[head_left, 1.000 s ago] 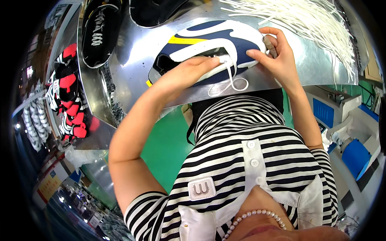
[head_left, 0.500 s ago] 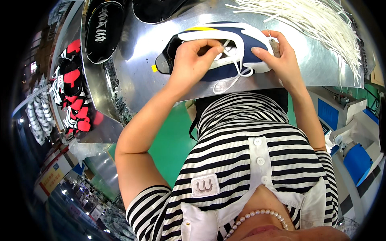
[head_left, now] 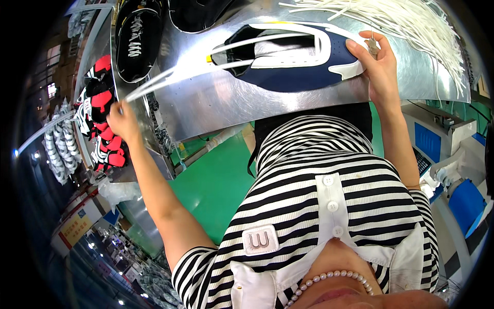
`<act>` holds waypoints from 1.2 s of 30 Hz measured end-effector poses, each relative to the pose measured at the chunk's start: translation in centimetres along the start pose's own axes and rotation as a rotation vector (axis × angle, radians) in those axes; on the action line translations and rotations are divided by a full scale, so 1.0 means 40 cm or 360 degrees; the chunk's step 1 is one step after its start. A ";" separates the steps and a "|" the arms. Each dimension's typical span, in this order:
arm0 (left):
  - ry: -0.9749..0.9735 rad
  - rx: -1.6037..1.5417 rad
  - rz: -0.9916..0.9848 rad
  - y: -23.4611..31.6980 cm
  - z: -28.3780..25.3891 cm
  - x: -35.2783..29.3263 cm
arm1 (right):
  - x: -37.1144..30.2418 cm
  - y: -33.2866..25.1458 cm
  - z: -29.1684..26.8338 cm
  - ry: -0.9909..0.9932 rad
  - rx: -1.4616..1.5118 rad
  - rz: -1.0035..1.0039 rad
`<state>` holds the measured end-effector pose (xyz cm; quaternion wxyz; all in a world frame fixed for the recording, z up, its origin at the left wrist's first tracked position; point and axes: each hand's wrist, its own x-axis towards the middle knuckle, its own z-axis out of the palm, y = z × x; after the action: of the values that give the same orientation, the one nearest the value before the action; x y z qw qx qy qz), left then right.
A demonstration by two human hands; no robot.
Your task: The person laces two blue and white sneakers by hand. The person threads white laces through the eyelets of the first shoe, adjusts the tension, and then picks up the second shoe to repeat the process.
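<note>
A navy and white shoe upper (head_left: 293,77) lies on its side along the metal table, its toe to the right and its opening facing me. My left hand (head_left: 123,122) is out at the far left, closed on the ends of a white shoelace (head_left: 206,68). Two strands of the lace run taut from the shoe's eyelet area to that hand. At the toe, my right hand (head_left: 380,64) grips the shoe between thumb and fingers. A thin pointed tool (head_left: 372,46) with a wrapped grip also sits in its fingers.
A heap of white shoelaces (head_left: 401,31) covers the table's far right. Black laced shoe uppers (head_left: 138,44) rest at the far left. Red, black and white shoe pieces (head_left: 105,113) are stacked beyond the left edge of the table (head_left: 206,110). A grey machine (head_left: 437,136) stands at right.
My left hand has swung from the shoe's opening out to the far left, drawing the lace into two long taut strands. The shoe and my right hand have shifted slightly right, and the shoe has tilted.
</note>
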<state>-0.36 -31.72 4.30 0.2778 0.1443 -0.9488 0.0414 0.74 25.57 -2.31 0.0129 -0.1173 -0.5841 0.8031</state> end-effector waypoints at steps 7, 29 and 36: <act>-0.0804 -0.1938 0.1120 0.655 -0.196 -0.160 | 0.007 0.024 0.022 -0.0104 -0.1562 -0.0163; -0.2546 -0.2002 -0.0816 0.749 -0.014 -0.162 | 0.011 0.037 0.165 -0.0306 -0.0697 0.0020; -0.1750 -0.1862 -0.0671 0.802 -0.035 -0.232 | 0.017 0.057 0.169 -0.0354 -0.1028 -0.0233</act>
<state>-1.69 1.45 0.55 -0.1933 0.1510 -0.7707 -0.5881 -1.04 18.62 -2.62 -0.0311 0.0150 -0.8128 0.5815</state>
